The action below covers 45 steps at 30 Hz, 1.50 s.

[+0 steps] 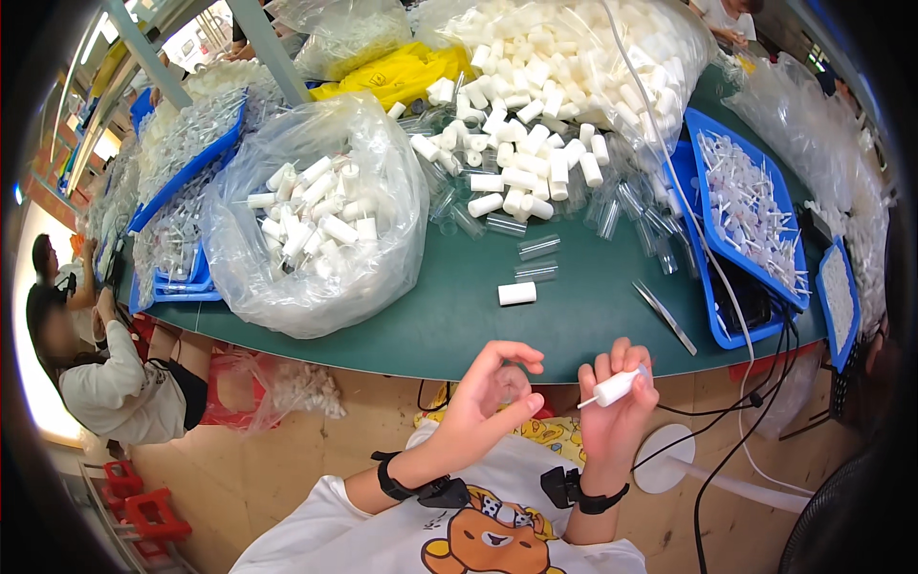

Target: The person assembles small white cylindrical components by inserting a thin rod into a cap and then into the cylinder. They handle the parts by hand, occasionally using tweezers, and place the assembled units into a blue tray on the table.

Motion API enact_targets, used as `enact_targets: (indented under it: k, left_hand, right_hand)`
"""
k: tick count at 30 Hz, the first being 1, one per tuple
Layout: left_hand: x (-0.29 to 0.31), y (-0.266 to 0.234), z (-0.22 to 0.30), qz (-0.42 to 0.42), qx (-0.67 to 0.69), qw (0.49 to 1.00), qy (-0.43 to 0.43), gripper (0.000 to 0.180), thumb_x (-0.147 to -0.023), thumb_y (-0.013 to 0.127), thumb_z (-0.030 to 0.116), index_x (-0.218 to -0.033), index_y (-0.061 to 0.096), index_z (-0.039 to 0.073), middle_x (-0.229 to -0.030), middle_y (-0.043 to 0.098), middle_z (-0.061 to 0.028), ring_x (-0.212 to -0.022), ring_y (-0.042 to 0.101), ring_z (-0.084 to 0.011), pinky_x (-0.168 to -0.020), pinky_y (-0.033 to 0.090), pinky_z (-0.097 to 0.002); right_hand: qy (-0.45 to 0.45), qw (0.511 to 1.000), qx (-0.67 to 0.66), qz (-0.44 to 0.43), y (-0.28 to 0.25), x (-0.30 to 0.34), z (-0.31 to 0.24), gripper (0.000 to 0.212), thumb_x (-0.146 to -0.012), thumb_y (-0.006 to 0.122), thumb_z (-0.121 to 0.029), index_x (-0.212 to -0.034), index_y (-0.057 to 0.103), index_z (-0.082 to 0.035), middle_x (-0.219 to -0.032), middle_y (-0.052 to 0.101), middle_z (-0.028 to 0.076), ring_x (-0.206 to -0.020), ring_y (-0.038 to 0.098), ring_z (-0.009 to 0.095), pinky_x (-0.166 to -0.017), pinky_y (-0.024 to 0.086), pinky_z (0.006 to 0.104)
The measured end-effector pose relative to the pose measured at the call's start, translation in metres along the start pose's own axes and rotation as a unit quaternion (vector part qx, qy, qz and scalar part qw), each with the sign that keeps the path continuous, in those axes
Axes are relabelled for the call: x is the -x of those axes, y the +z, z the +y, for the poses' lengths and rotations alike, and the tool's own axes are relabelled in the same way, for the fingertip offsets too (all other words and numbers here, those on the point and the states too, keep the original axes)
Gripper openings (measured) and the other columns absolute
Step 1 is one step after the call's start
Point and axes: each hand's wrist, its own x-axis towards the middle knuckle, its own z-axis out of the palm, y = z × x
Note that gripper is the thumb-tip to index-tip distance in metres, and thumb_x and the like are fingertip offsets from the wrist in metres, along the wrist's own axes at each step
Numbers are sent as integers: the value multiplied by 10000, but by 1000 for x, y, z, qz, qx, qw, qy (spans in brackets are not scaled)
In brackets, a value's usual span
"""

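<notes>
Between the fingers of my right hand point(614, 402) is a white cylindrical cap point(615, 386) with a thin white stem sticking out toward the left. My left hand point(497, 387) hovers beside it, fingers bent and thumb apart, with nothing in it. Beyond my hands, a single white cylinder point(517, 294) lies on the green table point(459, 330). Behind that are several clear plastic tubes point(538, 248). To the left, an open clear plastic bag point(373, 287) holds white caps point(325, 215), some with stems. Tweezers point(666, 318) lie right of the cylinder.
A large pile of white cylinders point(564, 57) spills from a bag at the back, near a yellow bag point(387, 72). Blue trays point(746, 153) of small stemmed parts stand at the right, others point(191, 163) at the left. Black cables point(755, 394) hang at right. A person point(124, 368) sits at left.
</notes>
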Motion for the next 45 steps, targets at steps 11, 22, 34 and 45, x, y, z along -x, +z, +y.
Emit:
enact_targets:
  k: [11, 22, 34, 45]
  left_hand:
    - [-18, -22, -3, 30, -30, 998, -38, 227, -882, 497, 59, -1104, 468, 24, -986, 507, -47, -777, 479, -84, -730, 396, -217]
    - [-12, -17, 3, -32, -58, 998, -2, 335, -941, 411, 158, -1247, 410, 21, -1028, 509, -69, -866, 466, -111, -798, 394, -254]
    - [-5, -7, 21, -75, -242, 964, 81, 294, -843, 568, 22, -1134, 524, 26, -970, 547, -49, -762, 492, -78, -689, 372, -225]
    - [-4, -5, 21, -93, -280, 950, 105, 312, -796, 655, 62, -1083, 552, -4, -890, 567, -51, -668, 484, -102, -588, 400, -235]
  right_hand:
    - [40, 999, 22, -6, -3, 2, 1, 161, -895, 525, -132, -985, 474, -8, -878, 568, 143, -446, 388, 42, -478, 401, 211]
    - [-42, 992, 119, -21, 3, 3, 3, 175, -874, 574, -134, -953, 469, -19, -836, 570, 115, -786, 537, 200, -737, 441, 325]
    - [-159, 955, 229, -101, 22, -2, -9, 152, -817, 598, -32, -901, 471, -26, -794, 623, 134, -781, 597, 232, -717, 493, 338]
    - [-127, 927, 296, -193, 23, -4, -13, 219, -746, 612, 98, -911, 511, -5, -844, 639, 139, -802, 614, 202, -722, 493, 307]
